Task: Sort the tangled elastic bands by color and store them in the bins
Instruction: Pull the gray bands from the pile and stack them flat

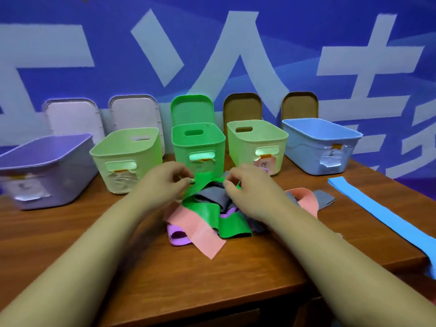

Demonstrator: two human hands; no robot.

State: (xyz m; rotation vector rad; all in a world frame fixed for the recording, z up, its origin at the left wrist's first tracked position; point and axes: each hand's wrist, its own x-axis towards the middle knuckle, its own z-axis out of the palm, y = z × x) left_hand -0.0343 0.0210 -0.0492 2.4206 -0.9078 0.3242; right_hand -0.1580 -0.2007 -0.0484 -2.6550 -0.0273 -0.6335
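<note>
Pinching opposite stretches of the green band (200,185), the left hand (165,182) and right hand (247,185) each close thumb and fingertips on it above the tangled pile (207,215). That pile sits mid-worktop (118,267), just in front of the green bin (198,147), with pink, purple, grey and more green strips folded through one another. A blue band (377,208) lies apart, stretched along the right edge. Five open bins line the back: purple (44,171), two pale green, the green one, and the blue bin (320,145).

These bands look thin, limp and very light, likely stretchy and a little grippy against each other. Pulling hard would probably drag the whole heap, so a grip near a free end, easing the strip out while the other hand steadies the rest, seems wisest. Sorting appears barely started.
</note>
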